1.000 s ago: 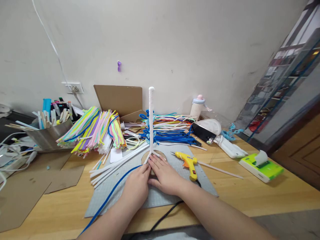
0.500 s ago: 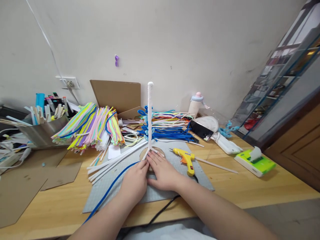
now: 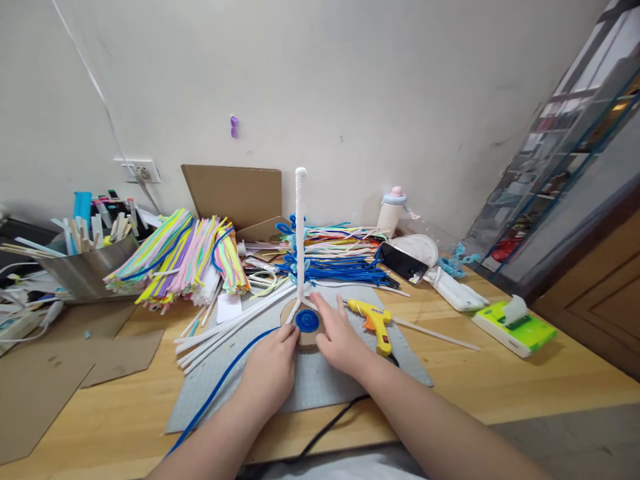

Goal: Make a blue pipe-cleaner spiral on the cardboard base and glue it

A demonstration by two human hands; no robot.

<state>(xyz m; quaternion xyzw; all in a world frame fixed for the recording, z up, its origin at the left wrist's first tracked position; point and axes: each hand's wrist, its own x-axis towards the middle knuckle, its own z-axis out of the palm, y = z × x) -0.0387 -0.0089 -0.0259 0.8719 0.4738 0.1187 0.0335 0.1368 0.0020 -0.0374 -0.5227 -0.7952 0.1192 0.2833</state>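
A white fuzzy post stands upright, with white legs splaying at its foot onto a round cardboard disc. On the disc lies a flat coil of blue pipe cleaner. My left hand is at the disc's left side, its fingers closed where the loose length of blue pipe cleaner runs in beneath them. The fingertips also lie against a white leg. My right hand is at the disc's right edge, fingers apart and holding nothing, fingertips near the right leg.
A yellow glue gun lies right of my right hand on the grey mat. White rods lie at left. Behind are bundles of coloured pipe cleaners, blue strands and a phone. A tissue pack is far right.
My right hand has shifted right and spread its fingers, uncovering the blue coil on the disc. My left hand stays nearly in place.
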